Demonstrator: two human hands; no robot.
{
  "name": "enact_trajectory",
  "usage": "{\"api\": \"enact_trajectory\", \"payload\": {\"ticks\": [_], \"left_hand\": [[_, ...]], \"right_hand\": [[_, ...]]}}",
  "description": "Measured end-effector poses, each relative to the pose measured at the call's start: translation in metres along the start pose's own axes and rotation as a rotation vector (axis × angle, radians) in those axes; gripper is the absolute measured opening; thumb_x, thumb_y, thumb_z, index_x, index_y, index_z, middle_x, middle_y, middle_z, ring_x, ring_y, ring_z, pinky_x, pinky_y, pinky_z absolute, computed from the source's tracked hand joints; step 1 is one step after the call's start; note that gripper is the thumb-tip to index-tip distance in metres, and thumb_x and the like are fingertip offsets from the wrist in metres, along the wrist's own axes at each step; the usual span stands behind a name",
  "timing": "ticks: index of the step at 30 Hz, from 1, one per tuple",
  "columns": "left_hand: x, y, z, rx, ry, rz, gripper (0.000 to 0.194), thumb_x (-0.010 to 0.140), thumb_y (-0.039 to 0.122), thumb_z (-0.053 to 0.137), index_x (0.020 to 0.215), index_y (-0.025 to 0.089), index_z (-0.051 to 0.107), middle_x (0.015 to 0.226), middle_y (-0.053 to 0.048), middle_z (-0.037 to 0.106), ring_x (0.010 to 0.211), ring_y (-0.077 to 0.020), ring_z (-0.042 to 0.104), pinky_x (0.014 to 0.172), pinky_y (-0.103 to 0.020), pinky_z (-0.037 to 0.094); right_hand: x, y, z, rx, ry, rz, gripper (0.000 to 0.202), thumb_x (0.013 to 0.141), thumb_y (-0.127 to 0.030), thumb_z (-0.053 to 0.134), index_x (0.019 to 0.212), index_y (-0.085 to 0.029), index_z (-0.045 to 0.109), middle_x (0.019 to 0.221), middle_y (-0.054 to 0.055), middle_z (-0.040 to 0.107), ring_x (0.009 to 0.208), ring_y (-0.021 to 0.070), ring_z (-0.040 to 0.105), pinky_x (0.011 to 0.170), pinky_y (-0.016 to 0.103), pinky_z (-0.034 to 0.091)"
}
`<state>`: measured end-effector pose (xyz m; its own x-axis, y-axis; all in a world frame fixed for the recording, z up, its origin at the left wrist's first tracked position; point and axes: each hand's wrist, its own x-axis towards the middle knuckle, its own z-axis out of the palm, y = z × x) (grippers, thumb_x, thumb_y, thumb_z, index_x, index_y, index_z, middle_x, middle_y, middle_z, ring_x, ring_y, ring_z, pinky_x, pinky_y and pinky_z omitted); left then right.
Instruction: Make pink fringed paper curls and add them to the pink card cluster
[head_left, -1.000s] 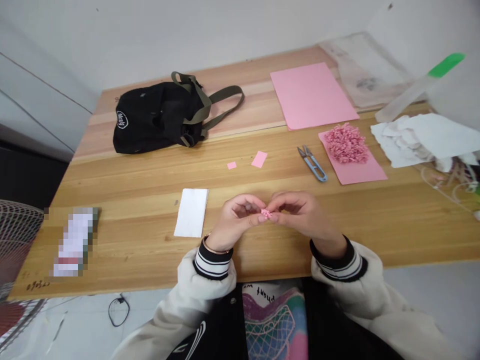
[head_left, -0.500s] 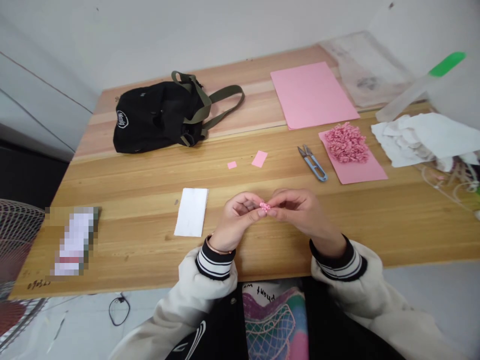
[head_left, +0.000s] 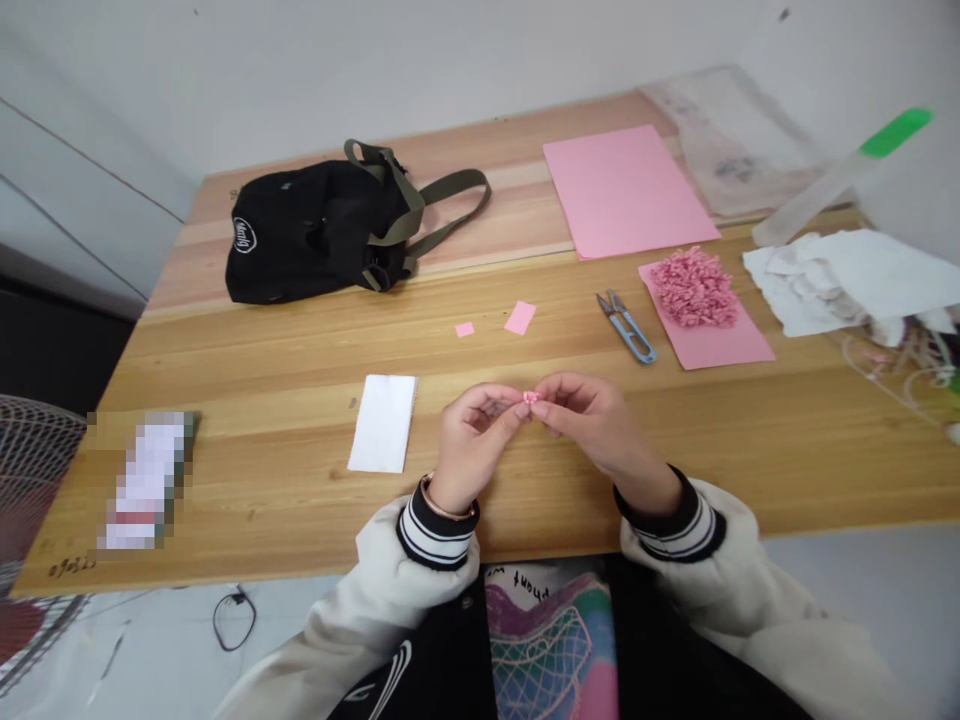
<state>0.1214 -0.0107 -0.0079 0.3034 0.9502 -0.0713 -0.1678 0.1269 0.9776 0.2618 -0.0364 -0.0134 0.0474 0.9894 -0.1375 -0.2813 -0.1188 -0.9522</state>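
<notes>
The desk (head_left: pixel 285 360) has a striped wood-grain top; its rear strip is paler and pinker, with a seam ahead of the hands. Left hand (head_left: pixel 472 435): thumb and fingertips brought together in a pinch on a small pink cluster (head_left: pixel 532 397). Right hand (head_left: pixel 592 420): likewise pinched, on the cluster's other side. The cluster sits between the two sets of fingertips, over the desk's front part, its detail partly hidden.

Left of the left hand lies a white cloth (head_left: pixel 382 425); farther left, a pixelated item (head_left: pixel 146 480) — contents not legible. Beyond the hands are two small pink pieces, one square (head_left: pixel 464 329) and one oblong (head_left: pixel 520 318). Beyond the right hand, to its right, rest blue-handled snips (head_left: pixel 628 330) and a pink bundle (head_left: pixel 696 288) on a pink card (head_left: pixel 724 348). Well beyond the left hand lies a black bag (head_left: pixel 307 235); well beyond the right, a large pink sheet (head_left: pixel 630 190).

Room: pale wall (head_left: pixel 480 60) behind the desk; wire fan guard (head_left: pixel 37 460) far left of the left hand; light floor (head_left: pixel 172 650) — a dark cable loop (head_left: pixel 235 620) lies on it.
</notes>
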Motion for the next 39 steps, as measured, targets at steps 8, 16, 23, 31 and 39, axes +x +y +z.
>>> {"api": "enact_trajectory", "payload": {"ticks": [8,16,23,31,39], "left_hand": [[0.0004,0.0012,0.0021,-0.084,-0.019,-0.038,0.009,0.068,0.019,0.07,0.073,0.015,0.064,0.072,0.0,0.066,0.067,-0.0079,0.06,0.067,-0.02,0.048],[0.0014,-0.001,0.001,-0.259,-0.05,-0.155,0.013,0.068,0.024,0.071,0.074,0.015,0.064,0.068,0.0,0.066,0.064,-0.0077,0.06,0.067,-0.021,0.047],[0.0029,-0.0013,0.0003,-0.293,-0.1,-0.216,0.015,0.066,0.024,0.073,0.071,0.014,0.063,0.065,0.0,0.065,0.062,-0.008,0.058,0.065,-0.022,0.046],[0.0026,-0.0016,-0.002,-0.27,-0.134,-0.206,0.015,0.066,0.022,0.073,0.07,0.014,0.061,0.065,0.001,0.065,0.06,-0.007,0.058,0.063,-0.02,0.046],[0.003,-0.001,-0.0036,-0.236,-0.163,-0.176,0.016,0.066,0.021,0.073,0.071,0.013,0.06,0.065,0.001,0.064,0.061,-0.0069,0.058,0.063,-0.019,0.046]], "right_hand": [[0.0027,0.0013,0.0015,0.091,0.013,0.048,0.012,0.066,-0.028,0.071,0.069,-0.017,0.066,0.059,-0.003,0.059,0.044,0.004,0.04,0.041,0.019,0.031],[0.003,-0.0016,0.0016,0.204,-0.027,0.14,0.013,0.063,-0.027,0.073,0.068,-0.016,0.068,0.05,-0.004,0.055,0.042,0.0045,0.04,0.04,0.02,0.028],[0.0018,-0.0032,0.0018,0.219,-0.045,0.177,0.014,0.059,-0.027,0.075,0.066,-0.017,0.068,0.052,-0.002,0.059,0.041,0.0044,0.04,0.04,0.02,0.028],[0.0006,-0.0049,0.0001,0.221,-0.087,0.167,0.012,0.06,-0.025,0.075,0.065,-0.017,0.068,0.051,-0.004,0.058,0.04,0.0039,0.039,0.04,0.02,0.027],[0.001,-0.0059,-0.0016,0.218,-0.075,0.203,0.012,0.057,-0.025,0.076,0.06,-0.017,0.067,0.048,-0.004,0.057,0.039,0.0035,0.037,0.039,0.021,0.024]]}}
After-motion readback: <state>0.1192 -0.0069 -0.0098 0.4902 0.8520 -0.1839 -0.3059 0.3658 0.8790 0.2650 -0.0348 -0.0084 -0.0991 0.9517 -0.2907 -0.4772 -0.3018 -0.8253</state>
